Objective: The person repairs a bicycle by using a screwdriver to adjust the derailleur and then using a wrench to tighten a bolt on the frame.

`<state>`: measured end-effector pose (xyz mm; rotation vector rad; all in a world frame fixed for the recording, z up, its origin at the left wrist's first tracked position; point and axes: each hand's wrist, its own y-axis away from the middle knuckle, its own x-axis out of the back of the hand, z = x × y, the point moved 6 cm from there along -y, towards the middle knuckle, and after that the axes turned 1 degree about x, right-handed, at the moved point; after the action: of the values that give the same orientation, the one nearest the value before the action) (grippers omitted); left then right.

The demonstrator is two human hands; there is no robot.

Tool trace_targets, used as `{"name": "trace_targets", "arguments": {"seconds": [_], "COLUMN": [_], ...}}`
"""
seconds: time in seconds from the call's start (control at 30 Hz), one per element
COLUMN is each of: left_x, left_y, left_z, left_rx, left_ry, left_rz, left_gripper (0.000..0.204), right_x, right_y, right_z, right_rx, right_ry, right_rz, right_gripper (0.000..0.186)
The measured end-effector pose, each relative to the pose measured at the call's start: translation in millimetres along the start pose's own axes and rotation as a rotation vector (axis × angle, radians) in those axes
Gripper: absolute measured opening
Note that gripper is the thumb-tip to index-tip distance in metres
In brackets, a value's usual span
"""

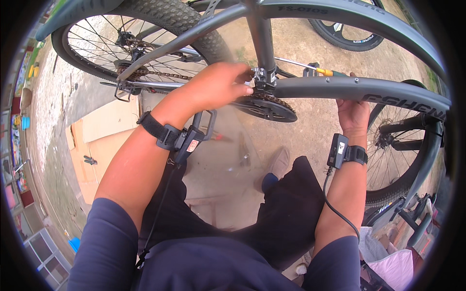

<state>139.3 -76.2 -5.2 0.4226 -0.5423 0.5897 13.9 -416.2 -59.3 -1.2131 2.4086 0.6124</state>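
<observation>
Hiding behind frame tube (359,88), right hand (353,115), fingers unseen

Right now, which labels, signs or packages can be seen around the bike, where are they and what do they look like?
Frame lettering: dark print along the grey down tube, right side.
Smaller frame marking: dark print on the grey upper tube, at the top.
Wrist device sticker: small white and red patch by the left hand.
Second wrist sticker: small pale patch below the right hand.
Flattened cardboard: tan sheets on the ground, left.
</observation>
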Motion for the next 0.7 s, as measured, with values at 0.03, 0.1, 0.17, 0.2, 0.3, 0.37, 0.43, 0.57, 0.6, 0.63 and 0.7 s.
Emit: {"name": "trace_targets", "arguments": {"seconds": [0.03,0.1,0.17,0.2,0.3,0.37,0.43,0.57,0.6,0.63,0.7], "left_x": [-1.0,-0.3,-0.4,-0.5,-0.3,-0.2,0.1,1.8,1.5,0.8,1.0], "left_y": [-0.8,-1.8,-2.8,-3.3,-4.1,-3.4,-2.8,-1.1,-1.6,-2.3,-2.4], "left_z": [-3.1,-2.7,-2.9,-2.7,-3.0,-2.7,-3.4,1.0,0.6,-0.4,-1.1], "left_rx": [-0.024,-0.036,-0.010,-0.014,-0.027,-0.030,-0.016,-0.007,-0.006,-0.005,-0.016], "left_ry": [0.094,0.221,0.286,0.274,0.264,0.290,0.312,0.266,0.272,0.278,0.268], "left_rz": [0.023,0.052,0.067,0.064,0.052,0.043,0.044,0.062,0.061,0.060,0.068], "left_gripper": [0.047,0.048,0.047,0.048,0.050,0.049,0.047,0.041,0.040,0.039,0.038], "right_x": [0.2,0.6,1.3,1.5,1.4,0.8,-0.3,-3.4,-4.3,-5.3,-7.7], "right_y": [-0.2,-0.5,-0.8,-1.0,-1.1,-0.8,-0.3,1.9,2.3,2.7,3.1], "right_z": [0.0,0.2,0.9,2.2,3.3,3.0,3.5,1.2,0.6,-0.1,-0.5], "right_rx": [0.009,0.008,0.006,0.003,0.003,0.002,-0.003,0.011,0.016,0.022,0.023], "right_ry": [0.000,-0.007,-0.011,-0.011,0.002,0.011,0.017,0.035,0.041,0.047,0.056], "right_rz": [0.009,-0.005,-0.006,0.000,-0.001,0.003,0.017,0.018,0.012,0.006,0.004], "right_gripper": [0.048,0.048,0.048,0.048,0.047,0.047,0.047,0.048,0.049,0.049,0.050]}}
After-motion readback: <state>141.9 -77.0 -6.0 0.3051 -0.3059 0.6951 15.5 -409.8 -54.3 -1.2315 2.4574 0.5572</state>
